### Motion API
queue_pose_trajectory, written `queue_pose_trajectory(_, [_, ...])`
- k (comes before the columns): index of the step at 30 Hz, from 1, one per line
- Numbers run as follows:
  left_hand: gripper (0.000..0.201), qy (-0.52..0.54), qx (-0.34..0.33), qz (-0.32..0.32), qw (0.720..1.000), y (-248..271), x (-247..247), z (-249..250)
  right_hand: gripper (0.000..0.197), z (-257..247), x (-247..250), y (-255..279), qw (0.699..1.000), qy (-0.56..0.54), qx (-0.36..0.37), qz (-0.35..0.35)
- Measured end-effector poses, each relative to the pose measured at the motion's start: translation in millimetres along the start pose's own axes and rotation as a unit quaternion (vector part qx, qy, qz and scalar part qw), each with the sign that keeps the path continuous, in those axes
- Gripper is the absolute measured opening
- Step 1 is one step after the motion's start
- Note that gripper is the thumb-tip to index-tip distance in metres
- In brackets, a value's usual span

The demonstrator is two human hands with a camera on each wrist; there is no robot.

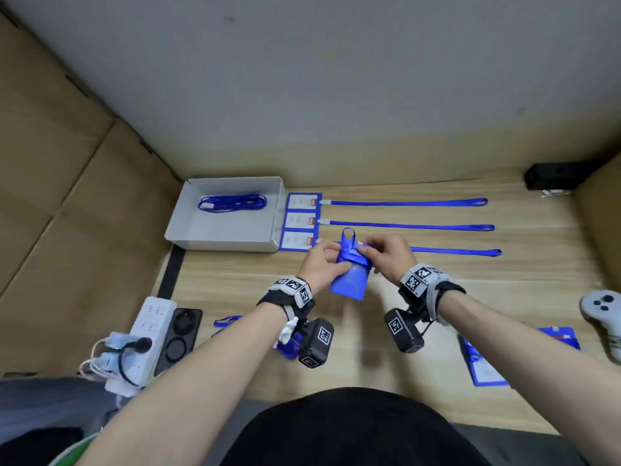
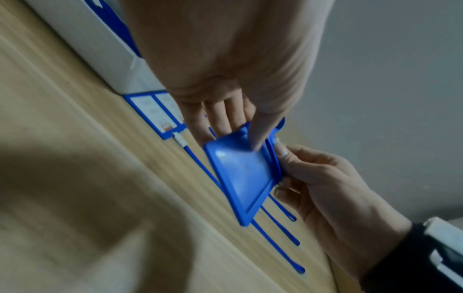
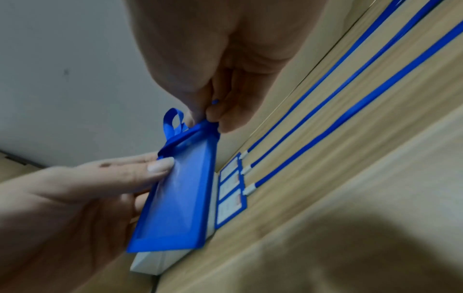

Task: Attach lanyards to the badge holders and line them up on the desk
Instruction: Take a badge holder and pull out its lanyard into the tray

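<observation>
I hold a blue badge holder [image 1: 349, 280] [image 2: 243, 178] [image 3: 177, 198] above the desk's middle. My left hand [image 1: 322, 264] [image 2: 225, 111] grips its left side, thumb on the back. A blue lanyard [image 1: 347, 238] [image 3: 172, 123] is folded at the holder's top edge, and my right hand [image 1: 383, 253] [image 3: 213, 117] pinches it there. Three badge holders with lanyards [image 1: 408, 203] [image 3: 325, 95] lie in a row behind my hands.
A white tray [image 1: 188, 227] at the back left holds bundled lanyards [image 1: 232, 202]. Two more badge holders [image 1: 484, 364] lie at the right front, loose lanyards [image 1: 226, 321] at the left front. A power strip [image 1: 148, 331], a game controller [image 1: 605, 314] and cardboard walls flank the desk.
</observation>
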State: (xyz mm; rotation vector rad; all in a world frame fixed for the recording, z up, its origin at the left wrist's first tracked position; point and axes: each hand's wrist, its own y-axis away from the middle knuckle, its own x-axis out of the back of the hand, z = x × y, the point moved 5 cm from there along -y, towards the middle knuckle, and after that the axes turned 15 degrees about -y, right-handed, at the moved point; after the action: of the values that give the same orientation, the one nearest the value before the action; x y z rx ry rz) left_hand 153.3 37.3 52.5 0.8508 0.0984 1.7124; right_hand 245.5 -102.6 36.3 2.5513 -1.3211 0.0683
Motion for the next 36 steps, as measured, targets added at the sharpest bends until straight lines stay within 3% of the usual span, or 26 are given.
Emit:
queue_pose_trajectory(3, [0.020, 0.014, 0.000, 0.071, 0.997, -0.9, 32.8, -0.3, 0.013, -21.9, -15.4, -10.2, 0.999, -0.033, -0.004, 0.008])
queue_pose_trajectory(5, [0.020, 0.038, 0.014, 0.120, 0.992, -4.7, 50.0, -1.8, 0.020, -34.0, -24.0, -12.7, 0.999, -0.040, -0.004, -0.007])
queue_pose_trajectory(8, [0.019, 0.011, -0.018, 0.179, 0.984, -7.1, 69.8, 4.7, 0.030, -51.1, -36.7, -10.8, 0.999, -0.035, -0.003, -0.040])
queue_pose_trajectory(12, [0.013, 0.014, -0.064, 0.223, 0.973, -4.6, 83.2, 14.9, 0.032, -63.9, -45.2, -10.4, 0.997, -0.066, 0.004, -0.028])
queue_pose_trajectory(17, [0.013, 0.028, -0.036, 0.160, 0.986, -14.9, 85.2, 22.7, 0.027, -74.8, -42.4, -10.9, 0.998, -0.052, 0.023, -0.014])
queue_pose_trajectory(20, [0.011, 0.023, -0.055, 0.113, 0.992, -19.0, 85.9, 29.6, 0.026, -81.3, -37.5, -9.0, 0.999, -0.025, 0.028, -0.016])
queue_pose_trajectory(23, [0.015, 0.025, -0.079, 0.019, 0.996, -15.3, 80.8, 34.1, 0.021, -73.1, -29.5, -16.1, 1.000, 0.003, 0.010, 0.002])
queue_pose_trajectory(26, [0.012, -0.093, -0.126, -0.059, 0.986, -8.1, 70.5, 32.6, 0.024, -58.9, -16.8, -31.4, 0.997, 0.070, 0.007, 0.024])
queue_pose_trajectory(29, [0.015, -0.169, -0.160, -0.020, 0.972, -6.9, 68.8, 29.3, 0.015, -69.9, -17.5, -30.2, 0.995, 0.098, 0.012, 0.031])
queue_pose_trajectory(36, [0.019, -0.093, -0.143, 0.020, 0.985, -0.5, 81.7, 31.9, 0.014, -82.9, -1.9, -28.4, 0.982, 0.166, -0.010, 0.084])
